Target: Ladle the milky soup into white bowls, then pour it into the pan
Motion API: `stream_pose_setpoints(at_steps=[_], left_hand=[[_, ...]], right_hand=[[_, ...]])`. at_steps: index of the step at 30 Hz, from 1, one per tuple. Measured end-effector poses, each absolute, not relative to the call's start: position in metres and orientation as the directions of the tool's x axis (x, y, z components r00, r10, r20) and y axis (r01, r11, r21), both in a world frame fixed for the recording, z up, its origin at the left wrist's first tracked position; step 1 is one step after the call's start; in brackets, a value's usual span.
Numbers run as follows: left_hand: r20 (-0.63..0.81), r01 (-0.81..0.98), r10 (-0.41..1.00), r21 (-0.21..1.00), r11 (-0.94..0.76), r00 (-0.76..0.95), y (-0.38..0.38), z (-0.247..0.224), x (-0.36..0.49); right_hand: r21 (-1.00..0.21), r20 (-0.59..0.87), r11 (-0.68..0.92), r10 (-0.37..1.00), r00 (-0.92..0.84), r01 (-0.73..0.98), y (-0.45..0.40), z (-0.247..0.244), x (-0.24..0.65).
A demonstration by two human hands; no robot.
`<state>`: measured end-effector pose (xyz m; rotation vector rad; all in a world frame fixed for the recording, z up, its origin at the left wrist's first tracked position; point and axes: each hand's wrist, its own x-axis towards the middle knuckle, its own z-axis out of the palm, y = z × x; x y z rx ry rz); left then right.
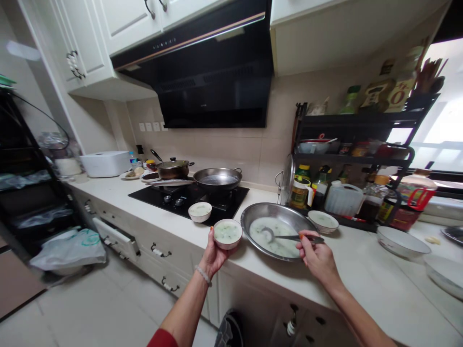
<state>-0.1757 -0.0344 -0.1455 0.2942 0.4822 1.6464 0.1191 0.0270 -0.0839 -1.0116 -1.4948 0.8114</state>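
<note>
My left hand [216, 255] is wrapped round a small bowl [227, 234] filled with a pale soup flecked with green. It holds this bowl just in front of the counter edge, left of a wide steel basin [249, 212]. My right hand [318, 255] grips the dark handle of a ladle [289, 237]. The ladle's head dips into the same pale soup [277, 226] in the basin. One more filled bowl [200, 212] stands by the cooktop's front edge, and another filled bowl [323, 221] is right of the basin.
Behind, a steel wok [217, 179] and a lidded pot [173, 169] sit on the black cooktop [188, 200]. A black rack [354, 123] with bottles stands at the right. White bowls [403, 241] are on the right counter. A drawer [115, 236] is pulled out at the left.
</note>
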Motion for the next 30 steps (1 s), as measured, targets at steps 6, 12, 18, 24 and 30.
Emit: stream_pose_setpoints(at_steps=[6, 12, 18, 24, 30], left_hand=[[-0.076, -0.883, 0.989, 0.462, -0.08, -0.129, -0.032, -0.149, -0.177], [-0.08, -0.88, 0.988, 0.468, -0.08, -0.132, -0.032, -0.15, -0.176], [-0.086, -0.868, 0.984, 0.488, -0.093, -0.153, -0.034, -0.146, -0.175], [-0.084, -0.866, 0.987, 0.494, -0.079, -0.138, -0.034, -0.145, -0.175], [-0.081, -0.865, 0.987, 0.496, -0.078, -0.136, -0.034, -0.145, -0.175]], right_hand=[[-0.951, 0.309, 0.309, 0.949, 0.054, 0.005, 0.026, -0.077, 0.12], [-0.961, 0.249, 0.261, 0.961, 0.124, -0.094, 0.025, -0.07, 0.119], [-0.959, 0.23, 0.248, 0.963, 0.138, -0.133, 0.023, -0.068, 0.118], [-0.955, 0.238, 0.258, 0.962, 0.135, -0.15, 0.022, -0.067, 0.118], [-0.949, 0.243, 0.265, 0.96, 0.14, -0.168, 0.022, -0.064, 0.117]])
